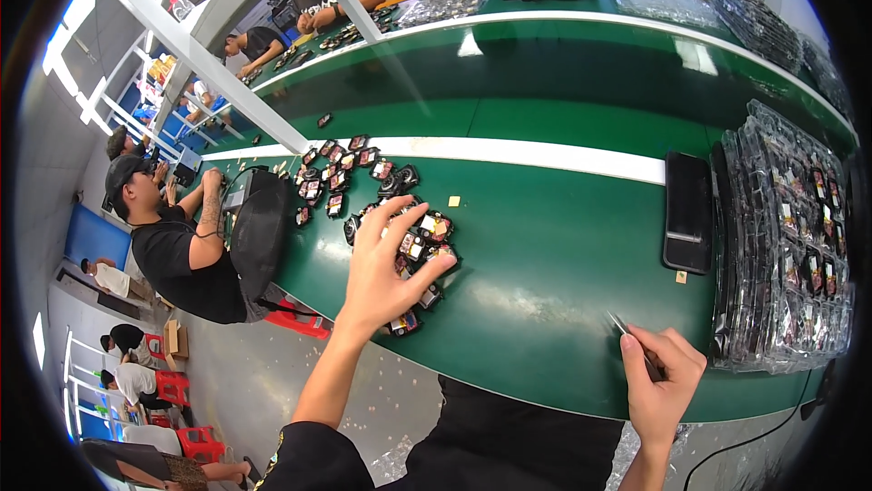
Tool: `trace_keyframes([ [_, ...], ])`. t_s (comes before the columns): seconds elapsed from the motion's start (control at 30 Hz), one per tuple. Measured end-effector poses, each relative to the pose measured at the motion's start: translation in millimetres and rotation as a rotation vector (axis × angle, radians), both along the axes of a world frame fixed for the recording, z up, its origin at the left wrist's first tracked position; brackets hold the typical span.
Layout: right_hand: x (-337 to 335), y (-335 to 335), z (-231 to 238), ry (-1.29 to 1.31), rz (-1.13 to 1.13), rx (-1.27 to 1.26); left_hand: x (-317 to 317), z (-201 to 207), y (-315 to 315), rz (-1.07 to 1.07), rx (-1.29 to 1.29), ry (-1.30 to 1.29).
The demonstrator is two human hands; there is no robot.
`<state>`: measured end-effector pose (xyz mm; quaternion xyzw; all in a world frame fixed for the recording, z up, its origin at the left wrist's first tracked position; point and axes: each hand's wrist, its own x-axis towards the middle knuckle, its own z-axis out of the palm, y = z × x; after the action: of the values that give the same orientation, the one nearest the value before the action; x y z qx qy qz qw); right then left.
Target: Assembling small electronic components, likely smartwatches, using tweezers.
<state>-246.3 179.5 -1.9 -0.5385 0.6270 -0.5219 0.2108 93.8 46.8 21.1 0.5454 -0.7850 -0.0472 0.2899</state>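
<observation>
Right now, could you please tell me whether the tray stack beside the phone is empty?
The tray stack isn't empty: dark parts show inside. Whether full, I cannot tell.

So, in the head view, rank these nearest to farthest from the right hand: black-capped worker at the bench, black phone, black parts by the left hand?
1. Black phone: just beyond the right hand.
2. Black parts: leftward, by the left hand.
3. Black-capped worker: off at far left.

Black phone (688, 205); red stools (173, 388), cardboard box (176, 346)
</observation>
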Motion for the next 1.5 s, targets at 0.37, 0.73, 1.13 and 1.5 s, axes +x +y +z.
trace_keyframes([
  [0.37,2.0,-3.4,-1.2,0.023,-0.014,-0.005,39.4,-24.7,99.5,0.093,-0.092,-0.005],
  [0.73,0.2,-2.7,-4.8,0.057,0.0,-0.022,-9.9,-43.0,90.4,-0.185,-0.121,0.081],
  [1.13,-7.9,-1.8,-0.7,-0.033,0.035,0.012,-104.0,-16.1,53.5,-0.662,-0.186,-0.185],
  [1.5,-23.2,7.0,-3.1,-0.139,0.111,0.053,-111.8,-3.0,14.2,-0.782,0.098,-0.221],
])
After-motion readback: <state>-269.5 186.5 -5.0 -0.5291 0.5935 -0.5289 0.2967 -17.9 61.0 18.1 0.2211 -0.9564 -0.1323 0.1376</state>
